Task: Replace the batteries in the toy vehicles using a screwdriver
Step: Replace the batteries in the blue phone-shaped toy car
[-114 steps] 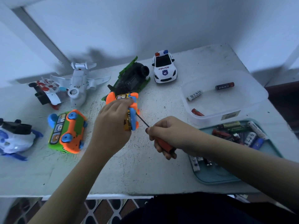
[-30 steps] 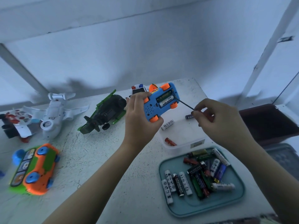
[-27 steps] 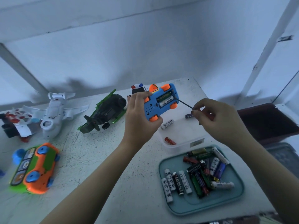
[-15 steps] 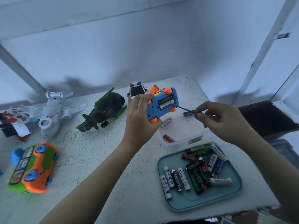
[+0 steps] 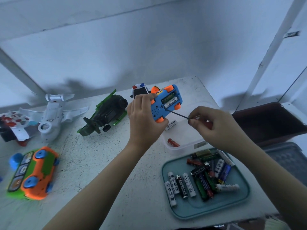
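Observation:
My left hand (image 5: 142, 118) grips a blue toy car (image 5: 166, 103) with orange wheels, lifted above the table with its underside facing me. Its battery compartment is uncovered and two batteries (image 5: 170, 101) lie inside. My right hand (image 5: 214, 128) holds a screwdriver (image 5: 178, 113); its thin dark shaft points up-left and the tip touches the edge of the compartment. The handle is mostly hidden inside my fist.
A teal tray (image 5: 239, 205) with several batteries sits at front right. Behind it is a clear plastic bin (image 5: 182, 146) holding loose batteries. A police car (image 5: 140, 90), green helicopter (image 5: 104, 113), white plane (image 5: 53, 113), red-white toy (image 5: 13, 127) and orange-green car (image 5: 33, 173) stand on the table.
The blue car was turned underside up and raised, its compartment now uncovered. Over the last second the car sank slightly and the screwdriver tip moved in to the compartment edge.

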